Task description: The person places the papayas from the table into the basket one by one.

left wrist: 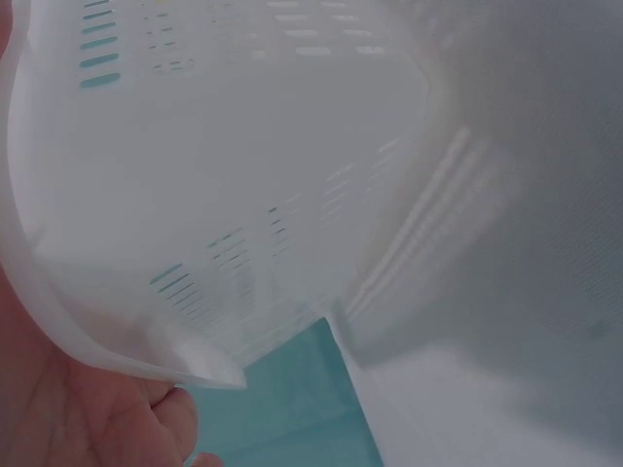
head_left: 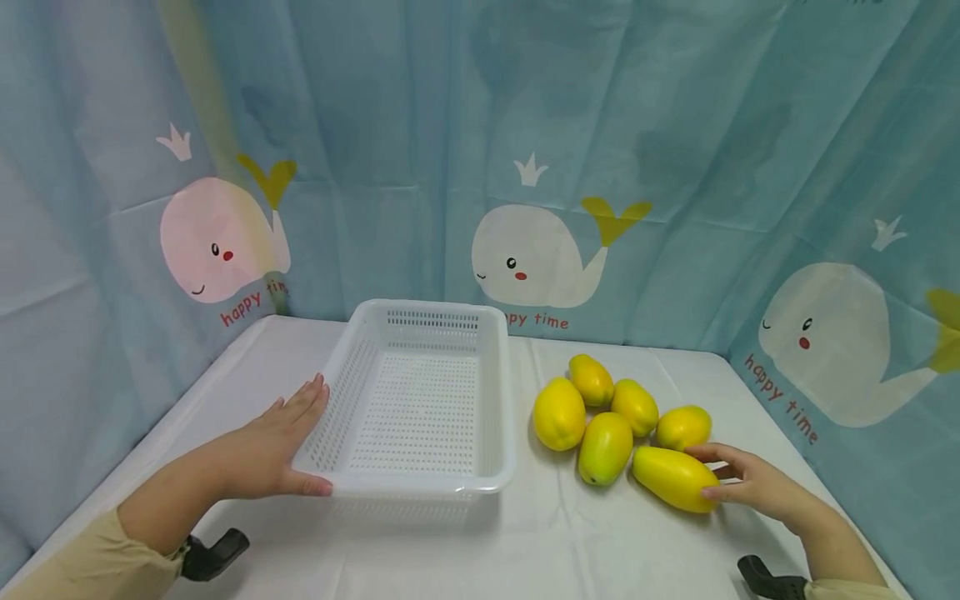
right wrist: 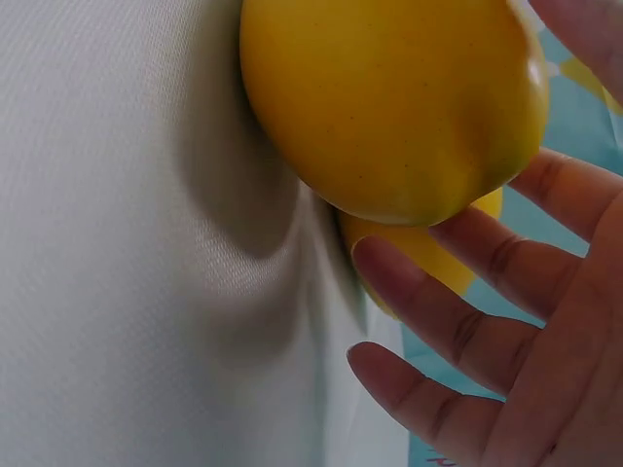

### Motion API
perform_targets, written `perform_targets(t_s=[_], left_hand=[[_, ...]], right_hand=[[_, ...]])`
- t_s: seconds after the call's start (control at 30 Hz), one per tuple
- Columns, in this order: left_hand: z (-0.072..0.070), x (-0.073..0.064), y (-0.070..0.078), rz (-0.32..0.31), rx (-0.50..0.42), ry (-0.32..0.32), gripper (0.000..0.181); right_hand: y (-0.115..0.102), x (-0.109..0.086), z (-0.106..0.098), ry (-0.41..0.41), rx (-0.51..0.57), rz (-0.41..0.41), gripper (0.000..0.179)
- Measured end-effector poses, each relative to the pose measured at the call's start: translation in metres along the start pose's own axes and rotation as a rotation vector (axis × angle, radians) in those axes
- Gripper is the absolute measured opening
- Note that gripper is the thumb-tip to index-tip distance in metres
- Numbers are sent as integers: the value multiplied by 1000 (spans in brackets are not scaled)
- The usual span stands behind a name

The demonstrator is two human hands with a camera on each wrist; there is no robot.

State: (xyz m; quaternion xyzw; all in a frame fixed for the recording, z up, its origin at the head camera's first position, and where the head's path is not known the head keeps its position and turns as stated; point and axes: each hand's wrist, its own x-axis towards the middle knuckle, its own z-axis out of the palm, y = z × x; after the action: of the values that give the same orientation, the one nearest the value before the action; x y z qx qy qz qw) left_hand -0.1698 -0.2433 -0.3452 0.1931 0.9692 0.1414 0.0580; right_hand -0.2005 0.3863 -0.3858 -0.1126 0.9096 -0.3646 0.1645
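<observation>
Left hand [head_left: 273, 446]: fingers straight along the left wall of the white basket [head_left: 491, 400], thumb hooked round its near left corner; the palm lies against the plastic. The left wrist view shows the basket's perforated wall [left wrist: 243, 195] close up, with the palm just under the rim.

Right hand [head_left: 753, 483]: fingers spread and loosely curved round the right end of the nearest mango [head_left: 673, 477], thumb at its near side, fingertips at its far side. In the right wrist view the fingers [right wrist: 458, 321] touch the fruit's underside [right wrist: 389, 97]; a firm grip cannot be told.

Nearest mango: long, yellow, lying on its side on the table, rightmost and closest to the person.

Other mangoes, five, clustered just left of and behind it: a greenish one [head_left: 604, 447] beside it, a large yellow one [head_left: 558, 413] further left, one [head_left: 682, 427] just behind the hand, two more [head_left: 634, 407] [head_left: 591, 379] at the back.

Basket: rectangular, nothing in it, left of the fruit, near it but apart.

Table [head_left: 525, 542]: covered with a white cloth.

Backdrop: blue curtain [head_left: 420, 125] printed with white whales.
</observation>
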Motion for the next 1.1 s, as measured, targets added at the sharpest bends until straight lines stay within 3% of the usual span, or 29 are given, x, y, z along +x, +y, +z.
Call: perform_targets(t_s=[0.13,0.37,0.77,1.1], left_hand=[[0,0,-1,-1,-10,-3,127],[1,-1,0,0,-31,-3,126],[0,-1,0,11,-27,2,125],[0,-1,2,2,-13,4,127]], right_hand=[[-1,2,1,-12,5,-10,57],[-3,4,6,-16,-44,52,63],[-1,3,7,-64,-10,7,68],[-2,5,8,-36,-14,-18,64]])
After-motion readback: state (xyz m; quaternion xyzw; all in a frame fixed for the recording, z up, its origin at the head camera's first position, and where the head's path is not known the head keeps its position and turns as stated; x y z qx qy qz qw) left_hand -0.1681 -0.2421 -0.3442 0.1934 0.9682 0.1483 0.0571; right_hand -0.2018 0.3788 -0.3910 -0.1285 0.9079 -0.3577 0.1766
